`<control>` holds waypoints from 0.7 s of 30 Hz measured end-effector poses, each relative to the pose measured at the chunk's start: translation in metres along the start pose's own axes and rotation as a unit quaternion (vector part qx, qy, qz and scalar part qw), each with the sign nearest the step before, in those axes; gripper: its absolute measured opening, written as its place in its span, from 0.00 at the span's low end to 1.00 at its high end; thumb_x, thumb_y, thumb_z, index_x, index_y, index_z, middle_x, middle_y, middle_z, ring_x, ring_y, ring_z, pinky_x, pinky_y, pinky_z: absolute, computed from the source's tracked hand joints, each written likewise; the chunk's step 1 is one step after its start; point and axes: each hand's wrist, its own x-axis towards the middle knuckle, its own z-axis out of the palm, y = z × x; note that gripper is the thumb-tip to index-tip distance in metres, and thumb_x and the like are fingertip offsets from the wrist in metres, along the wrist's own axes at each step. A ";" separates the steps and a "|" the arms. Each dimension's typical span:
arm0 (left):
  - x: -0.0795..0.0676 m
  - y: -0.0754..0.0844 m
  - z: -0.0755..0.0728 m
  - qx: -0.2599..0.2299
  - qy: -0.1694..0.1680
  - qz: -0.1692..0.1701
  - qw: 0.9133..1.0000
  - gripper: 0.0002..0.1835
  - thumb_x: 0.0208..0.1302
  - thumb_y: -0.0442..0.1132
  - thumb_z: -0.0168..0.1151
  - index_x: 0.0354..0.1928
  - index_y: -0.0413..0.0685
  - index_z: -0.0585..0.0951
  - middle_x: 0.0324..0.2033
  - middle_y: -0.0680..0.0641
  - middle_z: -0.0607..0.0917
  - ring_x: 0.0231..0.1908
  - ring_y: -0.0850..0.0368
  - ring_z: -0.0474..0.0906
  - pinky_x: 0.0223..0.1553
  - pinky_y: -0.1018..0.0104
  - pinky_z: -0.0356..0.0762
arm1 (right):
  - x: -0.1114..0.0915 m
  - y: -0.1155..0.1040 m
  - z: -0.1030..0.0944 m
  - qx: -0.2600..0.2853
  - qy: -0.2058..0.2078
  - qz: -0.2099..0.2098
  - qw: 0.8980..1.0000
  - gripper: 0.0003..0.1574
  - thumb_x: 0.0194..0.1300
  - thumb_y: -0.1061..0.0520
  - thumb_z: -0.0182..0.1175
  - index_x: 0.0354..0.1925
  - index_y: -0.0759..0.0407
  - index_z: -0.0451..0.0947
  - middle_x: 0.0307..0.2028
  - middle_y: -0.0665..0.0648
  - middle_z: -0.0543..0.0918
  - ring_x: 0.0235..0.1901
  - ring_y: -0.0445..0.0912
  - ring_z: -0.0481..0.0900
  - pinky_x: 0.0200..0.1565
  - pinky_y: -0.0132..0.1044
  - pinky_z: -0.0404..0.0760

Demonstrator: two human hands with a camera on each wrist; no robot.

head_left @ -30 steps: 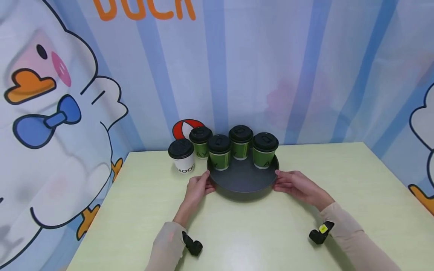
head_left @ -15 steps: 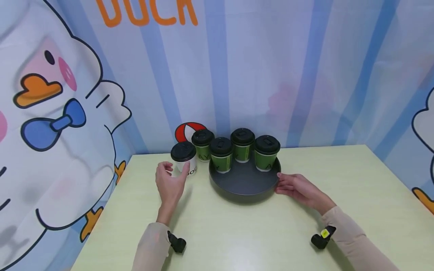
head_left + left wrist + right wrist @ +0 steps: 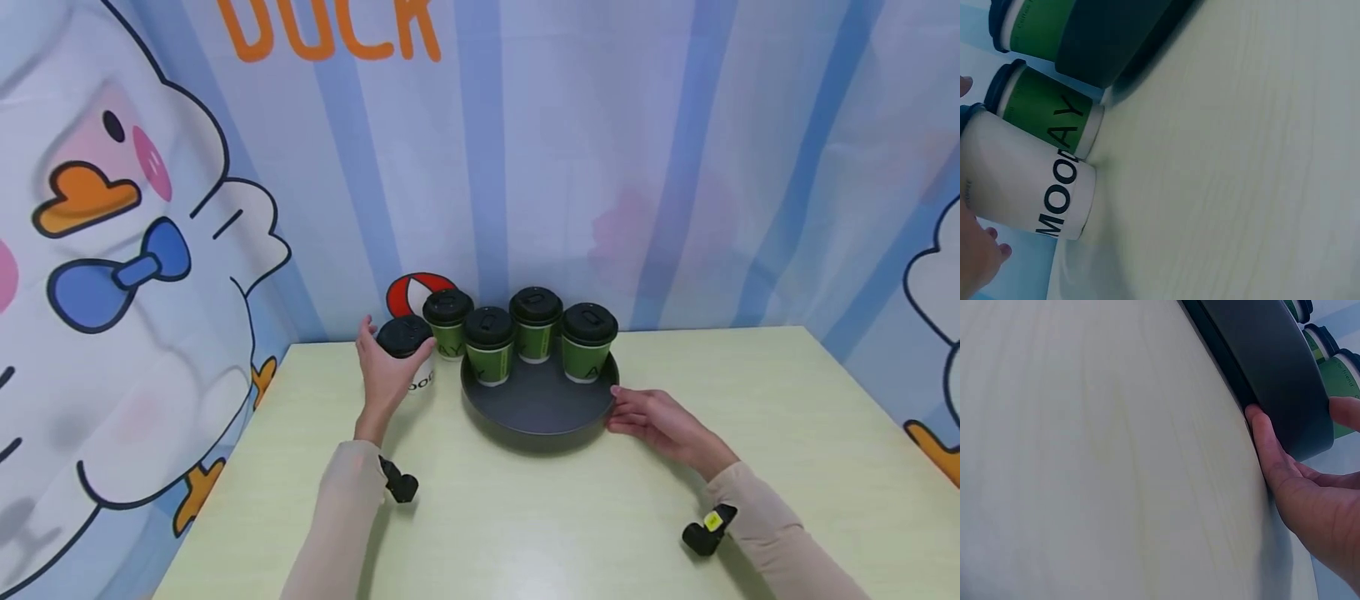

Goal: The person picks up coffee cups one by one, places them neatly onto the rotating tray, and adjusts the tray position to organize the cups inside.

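My left hand (image 3: 386, 376) reaches round a white paper cup (image 3: 422, 374) with a black lid, thumb on the right side and fingers on the left. In the left wrist view the white cup (image 3: 1029, 178) stands on the table beside a green cup (image 3: 1047, 111). My right hand (image 3: 670, 427) holds the right rim of a round dark grey tray (image 3: 543, 408), thumb at the rim and fingers beneath. In the right wrist view those fingers (image 3: 1266, 437) go under the tray's side. Three lidded green paper cups, one of them front left (image 3: 490, 360), stand upright on the tray.
Another green cup (image 3: 449, 335) stands on the table behind the white one, left of the tray. A pale wooden table (image 3: 540, 517) spreads in front. A printed cloth backdrop (image 3: 555, 150) rises close behind the cups.
My left hand has let go of the tray's left rim, moved left and closed round the white cup. The right hand keeps its hold on the tray.
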 end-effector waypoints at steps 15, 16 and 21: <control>0.006 -0.010 0.015 -0.025 0.020 0.004 0.999 0.51 0.56 0.55 0.77 0.74 0.42 0.62 0.67 0.38 0.73 0.65 0.43 0.69 0.65 0.44 0.74 | -0.001 0.000 0.001 0.006 0.004 -0.006 1.000 0.13 0.82 0.57 0.53 0.48 0.69 0.75 0.37 0.59 0.84 0.41 0.48 0.88 0.53 0.39 0.86; 0.005 -0.011 0.016 -0.027 0.021 0.000 0.999 0.51 0.56 0.55 0.77 0.74 0.43 0.62 0.67 0.39 0.73 0.65 0.43 0.69 0.65 0.44 0.74 | -0.001 0.000 0.002 0.006 0.004 -0.007 1.000 0.13 0.82 0.57 0.53 0.48 0.69 0.75 0.37 0.59 0.84 0.41 0.48 0.88 0.53 0.39 0.86; 0.002 -0.014 0.015 -0.036 0.021 -0.010 0.999 0.51 0.56 0.56 0.77 0.75 0.45 0.61 0.68 0.39 0.73 0.65 0.43 0.70 0.65 0.43 0.75 | -0.002 0.000 0.003 -0.001 -0.003 -0.012 1.000 0.13 0.82 0.57 0.53 0.48 0.69 0.75 0.37 0.58 0.84 0.41 0.48 0.87 0.53 0.39 0.86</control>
